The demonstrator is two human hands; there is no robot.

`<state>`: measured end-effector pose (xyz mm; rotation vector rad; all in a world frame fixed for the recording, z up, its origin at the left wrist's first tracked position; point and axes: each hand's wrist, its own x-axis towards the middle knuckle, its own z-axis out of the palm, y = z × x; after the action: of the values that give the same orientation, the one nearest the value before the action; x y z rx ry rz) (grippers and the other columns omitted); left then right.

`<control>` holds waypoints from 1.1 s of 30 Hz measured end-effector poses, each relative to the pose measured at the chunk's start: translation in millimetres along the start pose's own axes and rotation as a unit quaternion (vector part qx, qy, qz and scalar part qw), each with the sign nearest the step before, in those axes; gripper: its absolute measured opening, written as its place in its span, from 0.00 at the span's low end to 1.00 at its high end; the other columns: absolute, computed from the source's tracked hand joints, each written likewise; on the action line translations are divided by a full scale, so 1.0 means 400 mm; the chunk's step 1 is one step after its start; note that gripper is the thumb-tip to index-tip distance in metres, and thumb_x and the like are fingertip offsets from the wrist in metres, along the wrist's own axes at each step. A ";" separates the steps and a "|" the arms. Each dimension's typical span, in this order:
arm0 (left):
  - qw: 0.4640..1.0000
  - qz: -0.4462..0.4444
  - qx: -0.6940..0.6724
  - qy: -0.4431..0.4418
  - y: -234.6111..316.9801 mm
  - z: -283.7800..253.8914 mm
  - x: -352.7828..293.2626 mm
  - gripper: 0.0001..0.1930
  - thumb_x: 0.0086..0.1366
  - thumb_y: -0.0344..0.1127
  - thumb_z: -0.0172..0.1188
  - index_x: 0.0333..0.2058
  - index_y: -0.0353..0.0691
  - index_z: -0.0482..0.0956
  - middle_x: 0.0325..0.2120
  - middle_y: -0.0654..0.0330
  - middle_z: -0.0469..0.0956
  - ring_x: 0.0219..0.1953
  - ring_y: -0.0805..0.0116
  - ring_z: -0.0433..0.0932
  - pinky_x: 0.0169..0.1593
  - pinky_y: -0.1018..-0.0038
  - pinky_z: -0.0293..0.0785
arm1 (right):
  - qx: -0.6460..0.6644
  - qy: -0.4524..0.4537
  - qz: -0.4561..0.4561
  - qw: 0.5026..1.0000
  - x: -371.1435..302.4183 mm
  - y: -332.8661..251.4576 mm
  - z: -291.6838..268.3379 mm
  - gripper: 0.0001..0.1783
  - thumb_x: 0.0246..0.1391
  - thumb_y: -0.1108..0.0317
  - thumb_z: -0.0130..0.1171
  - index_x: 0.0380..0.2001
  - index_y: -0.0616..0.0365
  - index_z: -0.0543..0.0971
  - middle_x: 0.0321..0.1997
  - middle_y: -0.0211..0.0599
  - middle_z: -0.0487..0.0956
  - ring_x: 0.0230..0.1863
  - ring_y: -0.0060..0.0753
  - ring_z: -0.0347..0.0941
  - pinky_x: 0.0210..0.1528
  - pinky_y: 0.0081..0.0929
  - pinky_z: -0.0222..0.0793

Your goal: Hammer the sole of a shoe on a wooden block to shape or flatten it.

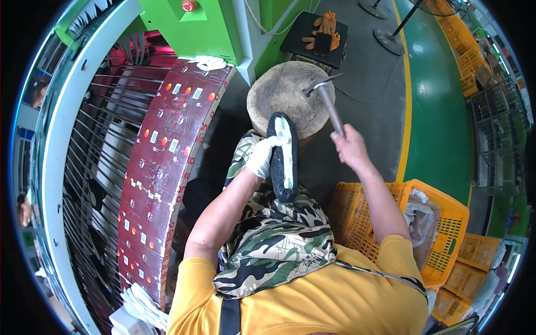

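My left hand (261, 157), in a white glove, is closed on the near-left edge of a black shoe (288, 163). The shoe is held with its pale inner strip showing and its far end over a round wooden block (282, 84). My bare right hand (352, 147) grips a hammer (331, 109) by the lower end of its handle. The hammer's metal head is above the right side of the block, apart from the shoe. A camouflage apron (273, 240) covers my lap below the shoe.
At left, a dark red printed carton strip (162, 151) borders a rack of metal rods (100, 162). A green machine (192, 28) stands ahead. Orange gloves (325, 30) lie on a black stool (296, 39). Yellow crates (444, 215) stand at right.
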<state>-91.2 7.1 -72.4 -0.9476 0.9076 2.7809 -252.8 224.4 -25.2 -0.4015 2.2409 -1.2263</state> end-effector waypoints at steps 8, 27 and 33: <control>0.938 0.275 -0.176 0.116 0.114 0.041 0.118 0.22 0.60 0.33 0.71 0.53 0.45 0.78 0.48 0.62 0.79 0.52 0.63 0.77 0.59 0.62 0.73 | 0.032 0.066 -0.161 0.984 -0.072 -0.089 -0.033 0.12 0.71 0.61 0.57 0.38 0.57 0.71 0.21 0.25 0.70 0.17 0.15 0.66 0.18 0.21 0.64; 0.968 0.172 -0.123 0.138 0.207 -0.099 0.019 0.56 0.62 0.77 0.56 0.67 0.27 0.59 0.67 0.39 0.63 0.64 0.39 0.71 0.65 0.48 0.65 | -0.247 0.026 -0.203 0.947 -0.072 0.093 0.062 0.16 0.62 0.62 0.63 0.44 0.60 0.71 0.26 0.54 0.80 0.32 0.65 0.79 0.35 0.57 0.73; 0.974 0.137 -0.061 0.168 0.244 -0.120 0.034 0.51 0.61 0.77 0.56 0.62 0.31 0.66 0.61 0.42 0.71 0.56 0.41 0.76 0.57 0.54 0.71 | -0.207 0.045 -0.174 0.962 -0.061 0.094 0.066 0.15 0.62 0.61 0.64 0.41 0.58 0.72 0.27 0.54 0.80 0.33 0.66 0.79 0.36 0.57 0.73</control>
<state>-100.2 -101.7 -60.8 -1.4494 0.9837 2.9872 -217.4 239.2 -60.3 -0.9513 2.5836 -0.9382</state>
